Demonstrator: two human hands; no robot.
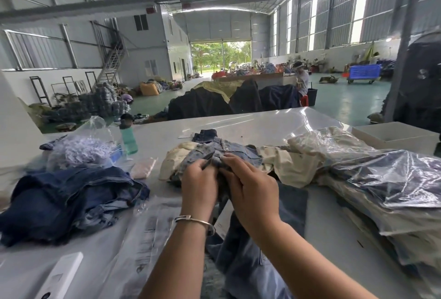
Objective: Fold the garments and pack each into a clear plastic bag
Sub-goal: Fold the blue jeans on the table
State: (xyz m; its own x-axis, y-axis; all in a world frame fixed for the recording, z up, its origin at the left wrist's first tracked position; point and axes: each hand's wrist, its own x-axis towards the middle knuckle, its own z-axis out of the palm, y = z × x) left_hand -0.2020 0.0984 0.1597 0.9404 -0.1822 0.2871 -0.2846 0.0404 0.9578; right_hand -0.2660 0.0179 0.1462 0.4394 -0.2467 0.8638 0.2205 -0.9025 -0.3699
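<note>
My left hand (199, 181) and my right hand (250, 186) meet at the middle of the white table (250, 124). Both grip a patterned blue denim garment (214, 149) at its waist, close to a metal button. The garment's lower part hangs down under my forearms toward the near table edge. Cream-coloured garments (288, 162) lie bunched right behind and to the right of it. At the right lies a stack of garments in clear plastic bags (391, 179). Flat clear bags with printed text (148, 229) lie under my left forearm.
A heap of dark blue denim (71, 198) fills the left of the table. Behind it stand a crumpled bag of small items (81, 148) and a green bottle (128, 138). A white box (396, 135) sits far right. A white device (59, 274) lies near left.
</note>
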